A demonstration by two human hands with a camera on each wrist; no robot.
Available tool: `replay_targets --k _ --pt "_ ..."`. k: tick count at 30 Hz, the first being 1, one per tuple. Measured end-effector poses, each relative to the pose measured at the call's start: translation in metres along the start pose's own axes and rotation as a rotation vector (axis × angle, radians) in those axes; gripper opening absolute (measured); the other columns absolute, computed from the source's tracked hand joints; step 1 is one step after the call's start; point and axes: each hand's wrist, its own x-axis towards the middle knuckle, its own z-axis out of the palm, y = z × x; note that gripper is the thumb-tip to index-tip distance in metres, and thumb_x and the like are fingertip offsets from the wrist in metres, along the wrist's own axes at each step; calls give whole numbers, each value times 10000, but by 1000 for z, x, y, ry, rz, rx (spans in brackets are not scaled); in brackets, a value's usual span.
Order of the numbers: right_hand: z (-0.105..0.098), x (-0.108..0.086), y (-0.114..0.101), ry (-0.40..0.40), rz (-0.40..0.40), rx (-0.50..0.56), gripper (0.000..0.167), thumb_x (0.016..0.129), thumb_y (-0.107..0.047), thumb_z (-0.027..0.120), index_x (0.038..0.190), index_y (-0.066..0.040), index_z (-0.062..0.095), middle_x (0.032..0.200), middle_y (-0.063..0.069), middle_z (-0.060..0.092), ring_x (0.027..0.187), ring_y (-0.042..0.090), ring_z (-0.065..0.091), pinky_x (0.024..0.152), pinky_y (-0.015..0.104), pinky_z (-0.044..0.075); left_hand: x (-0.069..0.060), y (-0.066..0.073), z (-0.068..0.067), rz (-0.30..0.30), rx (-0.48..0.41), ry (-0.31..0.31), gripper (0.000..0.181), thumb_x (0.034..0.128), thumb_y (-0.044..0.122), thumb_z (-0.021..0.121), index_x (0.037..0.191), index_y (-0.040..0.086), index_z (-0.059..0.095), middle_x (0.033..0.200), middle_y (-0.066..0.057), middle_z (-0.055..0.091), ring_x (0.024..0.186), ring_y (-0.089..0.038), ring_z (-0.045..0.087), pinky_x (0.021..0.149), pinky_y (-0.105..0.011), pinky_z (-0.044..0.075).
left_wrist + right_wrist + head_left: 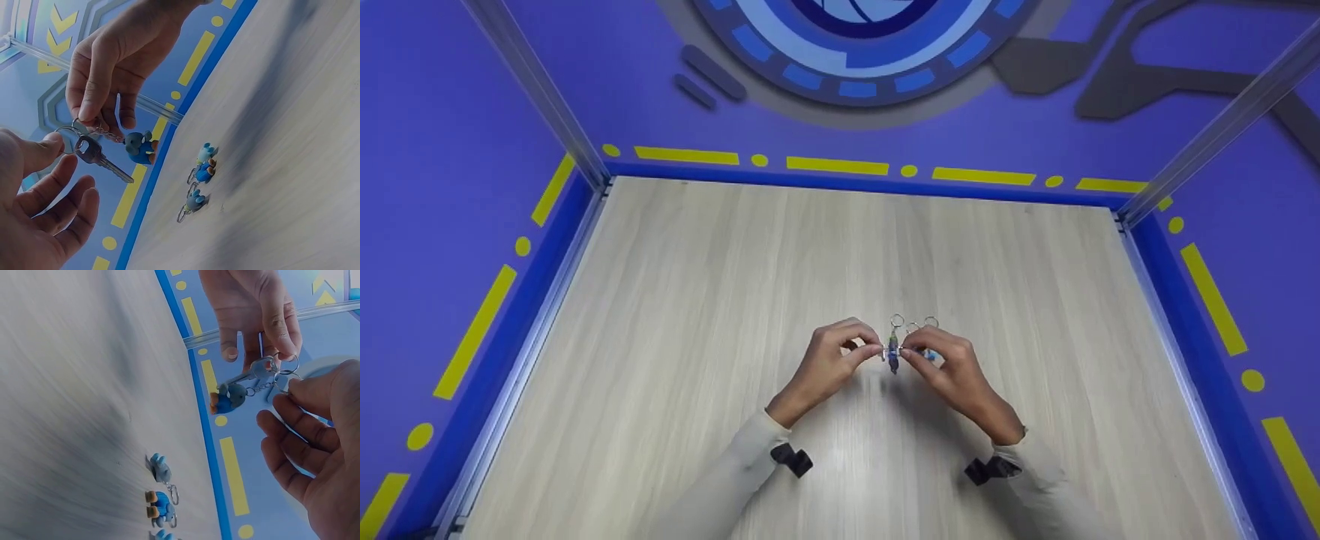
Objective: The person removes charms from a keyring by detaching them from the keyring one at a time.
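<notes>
Close together above the table, both hands work at one keychain. In the left wrist view, my left hand pinches a metal ring between thumb and finger, its other fingers loosely bent. My right hand pinches a second ring, overlapping the first. A silver key hangs from the rings; which one bears it I cannot tell. By a short chain hangs an elephant-like figurine, grey-headed with a blue body and orange feet. Three similar keychains lie on the table: a grey-headed one, a blue one and a light blue one.
The wood-grain table has blue-purple panels with yellow dashes behind and at both sides. Metal posts stand at its back corners. A black wrist mount sits on each sleeve.
</notes>
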Motion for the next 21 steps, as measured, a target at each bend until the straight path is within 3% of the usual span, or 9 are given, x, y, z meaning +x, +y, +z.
replay_targets --k 4,11,15,21 --pt "1 1 -2 21 2 16 227 915 141 805 1017 -62 805 962 76 786 845 229 731 758 315 582 0 1 -1 -14 20 -16 45 1004 81 804 969 106 793 994 29 785 926 -105 718 812 -377 630" --pt "-2 3 -6 12 -17 -4 192 919 121 814 1002 -52 813 968 21 799 844 206 750 771 269 591 2 7 -1 -42 52 -39 51 984 39 821 982 85 798 982 8 779 893 -112 700 768 -416 632" --pt "-2 4 -7 2 -29 -27 184 912 123 819 986 -45 813 958 10 797 840 196 747 786 226 575 4 12 -1 -39 95 -60 50 979 18 818 986 65 800 978 -3 772 885 -130 703 756 -424 630" --pt "0 5 -8 -4 -67 -41 221 896 137 826 985 -64 811 944 11 790 832 199 740 775 255 581 2 18 0 -4 203 -72 53 994 56 815 982 102 793 1003 2 778 896 -166 701 785 -359 616"
